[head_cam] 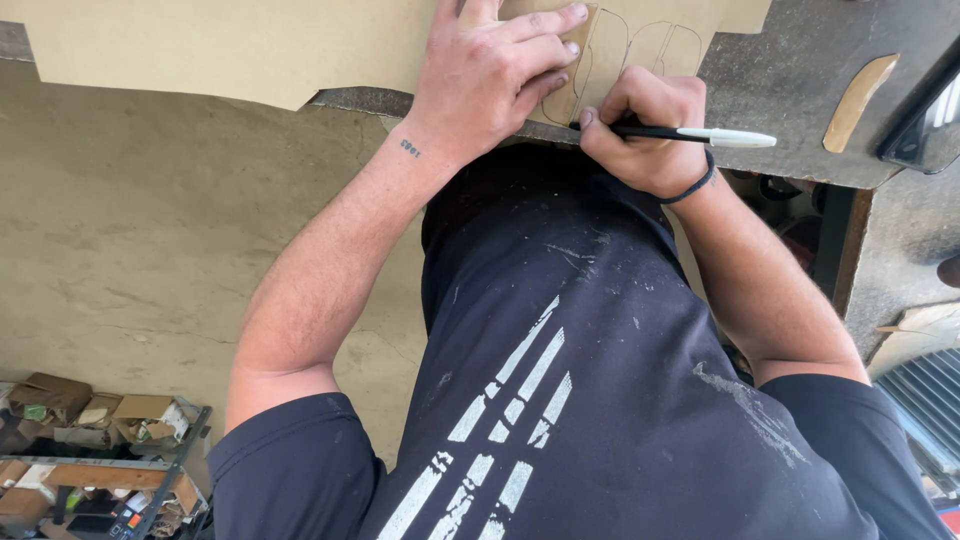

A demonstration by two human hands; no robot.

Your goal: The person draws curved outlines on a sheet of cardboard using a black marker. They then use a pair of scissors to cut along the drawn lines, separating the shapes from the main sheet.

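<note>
One big gray table [800, 90] holds a wide sheet of brown cardboard [220, 45], laid flat so it can be drawn on. On the sheet, the left hand [490, 75] is spread and pressed down on a small cardboard shape [588, 40], likely to stop it sliding. Just beside it, the right hand [645, 130] pinches a black pen [690, 134], its tip at the edge of the shape. Curved pen lines [655, 45] show nearby.
</note>
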